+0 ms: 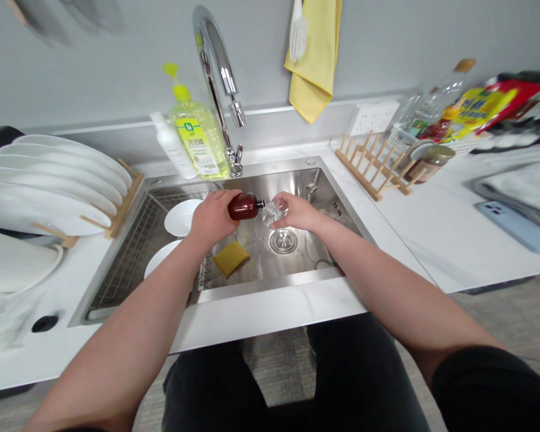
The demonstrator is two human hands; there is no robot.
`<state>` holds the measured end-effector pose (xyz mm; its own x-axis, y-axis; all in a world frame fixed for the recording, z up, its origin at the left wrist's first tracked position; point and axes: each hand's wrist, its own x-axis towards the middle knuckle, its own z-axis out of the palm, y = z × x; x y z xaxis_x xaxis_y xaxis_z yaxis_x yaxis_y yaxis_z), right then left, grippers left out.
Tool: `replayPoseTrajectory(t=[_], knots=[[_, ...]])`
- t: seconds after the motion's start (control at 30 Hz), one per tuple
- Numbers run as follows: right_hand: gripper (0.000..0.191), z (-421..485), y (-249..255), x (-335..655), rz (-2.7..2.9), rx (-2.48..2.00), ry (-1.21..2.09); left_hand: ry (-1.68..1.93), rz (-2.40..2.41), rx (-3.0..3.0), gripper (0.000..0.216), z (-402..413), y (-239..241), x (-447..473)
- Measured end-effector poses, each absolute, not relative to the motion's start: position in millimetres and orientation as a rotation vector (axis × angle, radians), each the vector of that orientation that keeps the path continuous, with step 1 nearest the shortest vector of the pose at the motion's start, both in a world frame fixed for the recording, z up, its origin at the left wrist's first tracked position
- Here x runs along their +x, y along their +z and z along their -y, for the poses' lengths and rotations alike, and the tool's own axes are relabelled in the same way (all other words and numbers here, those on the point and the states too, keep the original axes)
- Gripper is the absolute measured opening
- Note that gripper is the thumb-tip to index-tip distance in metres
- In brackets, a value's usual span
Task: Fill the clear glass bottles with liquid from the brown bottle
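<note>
My left hand (213,217) is closed round a small dark brown bottle (243,206), held on its side over the steel sink (324,180) with its neck pointing right. My right hand (297,213) is closed on a small clear glass (275,210) right at the bottle's mouth. Both hands hover above the drain (283,240). A yellow sponge (230,258) lies on the sink floor below my left hand.
Two white plates (182,217) rest on a wire rack in the sink's left half. The tap (216,66) and a yellow-green soap bottle (197,135) stand behind. White plates (49,174) fill a wooden rack at left. An empty wooden rack (371,165), jars and a phone (517,225) sit at right.
</note>
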<state>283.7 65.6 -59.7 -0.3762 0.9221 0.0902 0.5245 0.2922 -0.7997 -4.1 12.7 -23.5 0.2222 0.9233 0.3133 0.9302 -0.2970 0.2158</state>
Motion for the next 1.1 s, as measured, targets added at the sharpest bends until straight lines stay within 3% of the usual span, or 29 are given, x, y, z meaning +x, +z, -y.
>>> replayPoseTrajectory(t=[1.1], knots=[[0.069,-67.2,-64.2,283.9,2.025,-1.288,0.902,-0.568,1.797,-2.424,0.069,-13.6,-26.0,-5.3]])
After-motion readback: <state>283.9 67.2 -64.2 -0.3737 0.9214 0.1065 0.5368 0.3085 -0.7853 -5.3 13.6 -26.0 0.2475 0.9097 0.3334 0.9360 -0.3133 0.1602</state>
